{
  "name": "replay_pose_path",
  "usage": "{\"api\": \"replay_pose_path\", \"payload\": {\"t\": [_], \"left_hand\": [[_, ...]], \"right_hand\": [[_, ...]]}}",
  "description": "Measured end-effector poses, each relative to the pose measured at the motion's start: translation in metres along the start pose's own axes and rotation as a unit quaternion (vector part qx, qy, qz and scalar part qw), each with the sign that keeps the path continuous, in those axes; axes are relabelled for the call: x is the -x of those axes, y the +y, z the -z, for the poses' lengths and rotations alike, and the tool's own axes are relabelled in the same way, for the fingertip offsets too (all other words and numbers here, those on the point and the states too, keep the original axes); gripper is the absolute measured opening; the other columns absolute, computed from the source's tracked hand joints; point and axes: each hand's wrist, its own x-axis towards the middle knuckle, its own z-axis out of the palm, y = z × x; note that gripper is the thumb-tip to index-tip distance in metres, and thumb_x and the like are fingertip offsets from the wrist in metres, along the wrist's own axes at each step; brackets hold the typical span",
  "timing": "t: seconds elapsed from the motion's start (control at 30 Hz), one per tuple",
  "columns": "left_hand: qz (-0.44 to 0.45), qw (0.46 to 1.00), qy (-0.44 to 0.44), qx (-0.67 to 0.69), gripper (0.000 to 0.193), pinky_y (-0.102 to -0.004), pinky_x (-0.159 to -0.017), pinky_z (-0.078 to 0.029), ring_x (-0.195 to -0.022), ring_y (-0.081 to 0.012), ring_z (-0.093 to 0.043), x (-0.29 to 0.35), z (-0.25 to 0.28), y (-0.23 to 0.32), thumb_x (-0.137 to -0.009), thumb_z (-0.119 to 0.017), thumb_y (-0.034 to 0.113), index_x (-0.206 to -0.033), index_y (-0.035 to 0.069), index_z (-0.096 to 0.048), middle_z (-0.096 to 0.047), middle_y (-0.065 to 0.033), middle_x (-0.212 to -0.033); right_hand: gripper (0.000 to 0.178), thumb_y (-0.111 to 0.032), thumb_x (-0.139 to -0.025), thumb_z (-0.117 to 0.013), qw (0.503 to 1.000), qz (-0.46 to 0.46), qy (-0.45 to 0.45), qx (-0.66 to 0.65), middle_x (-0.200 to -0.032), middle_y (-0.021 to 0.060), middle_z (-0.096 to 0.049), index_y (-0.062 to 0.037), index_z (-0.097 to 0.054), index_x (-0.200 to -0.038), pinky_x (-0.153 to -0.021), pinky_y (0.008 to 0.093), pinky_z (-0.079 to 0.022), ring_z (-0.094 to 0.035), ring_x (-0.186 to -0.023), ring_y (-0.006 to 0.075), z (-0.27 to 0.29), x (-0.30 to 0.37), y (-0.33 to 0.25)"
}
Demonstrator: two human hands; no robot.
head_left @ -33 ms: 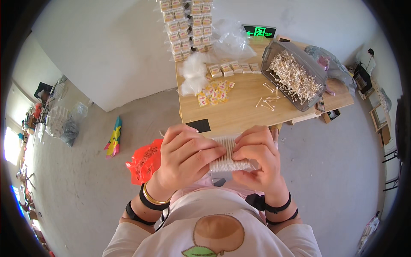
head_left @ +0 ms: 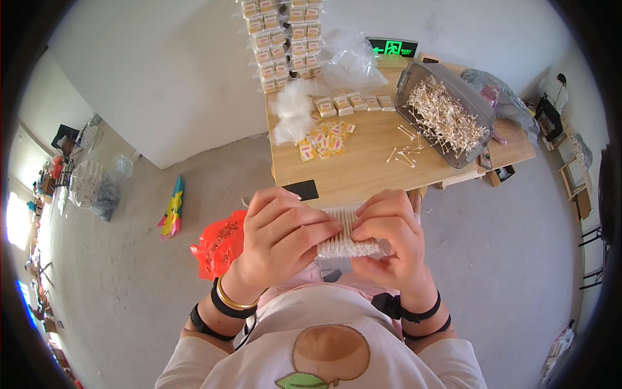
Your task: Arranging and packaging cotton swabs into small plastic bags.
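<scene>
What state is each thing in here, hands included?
Swab pack: held level between two hands; sealed or not, unclear
Left hand: fingers curled, gripping the pack
Right hand: gripping the pack's other side
Grey bin: open, holding many swabs
Loose swabs: scattered beside the bin
Printed cards: heaped
Red bag: crumpled
Green sign: lit
</scene>
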Motion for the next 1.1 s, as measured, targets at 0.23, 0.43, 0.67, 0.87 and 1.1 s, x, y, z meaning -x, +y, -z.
{"api": "replay_pose_path", "payload": {"t": [0.23, 0.43, 0.67, 0.87, 1.1], "left_hand": [[0.080, 0.991, -0.045, 0.101, 0.041, -0.0336, -0.080, -0.046, -0.083, -0.0194, -0.063, 0.002, -0.002, -0.004, -0.054, -0.085, 0.010, -0.092, 0.015, -0.073, -0.072, 0.0041, -0.091], [0.122, 0.975, -0.038, 0.183, 0.043, -0.0331, -0.079, -0.045, -0.087, -0.0197, -0.062, -0.001, 0.004, 0.001, -0.061, -0.089, 0.012, -0.102, 0.014, -0.076, -0.072, 0.0016, -0.093], [0.101, 0.974, -0.067, 0.193, 0.037, -0.0347, -0.078, -0.049, -0.090, -0.0229, -0.062, -0.003, 0.007, 0.000, -0.070, -0.089, 0.013, -0.104, 0.007, -0.076, -0.073, -0.0039, -0.098], [0.113, 0.968, -0.060, 0.215, 0.036, -0.0342, -0.078, -0.048, -0.086, -0.0217, -0.063, -0.003, 0.006, 0.001, -0.069, -0.089, 0.013, -0.102, 0.008, -0.076, -0.073, -0.0030, -0.097], [0.123, 0.962, -0.050, 0.237, 0.036, -0.0329, -0.078, -0.045, -0.080, -0.0194, -0.065, -0.001, 0.006, -0.001, -0.067, -0.091, 0.014, -0.099, 0.011, -0.075, -0.074, -0.0016, -0.095]], "right_hand": [[0.032, -0.005, -0.067, -0.079, 0.997, -0.067, 0.007, -0.036, -0.097, 0.0076, -0.062, -0.0070, -0.067, -0.097, -0.082, 0.0367, -0.046, -0.060, -0.091, 0.0264, 0.000, 0.002, 0.000], [0.030, -0.003, -0.070, -0.080, 0.993, -0.095, 0.013, -0.064, -0.096, 0.0082, -0.063, -0.0064, -0.067, -0.097, -0.080, 0.0355, -0.046, -0.060, -0.089, 0.0256, 0.001, 0.001, 0.001], [0.031, -0.002, -0.068, -0.081, 0.993, -0.097, 0.005, -0.074, -0.094, 0.0076, -0.064, -0.0070, -0.068, -0.096, -0.081, 0.0354, -0.046, -0.060, -0.089, 0.0256, -0.001, 0.000, 0.002], [0.030, -0.002, -0.068, -0.080, 0.992, -0.097, -0.002, -0.074, -0.095, 0.0075, -0.065, -0.0069, -0.069, -0.096, -0.081, 0.0353, -0.046, -0.060, -0.089, 0.0252, 0.000, 0.001, 0.002], [0.030, -0.002, -0.068, -0.078, 0.991, -0.102, -0.001, -0.091, -0.095, 0.0068, -0.066, -0.0069, -0.069, -0.097, -0.082, 0.0357, -0.047, -0.061, -0.090, 0.0255, -0.001, 0.001, 0.001]]}}
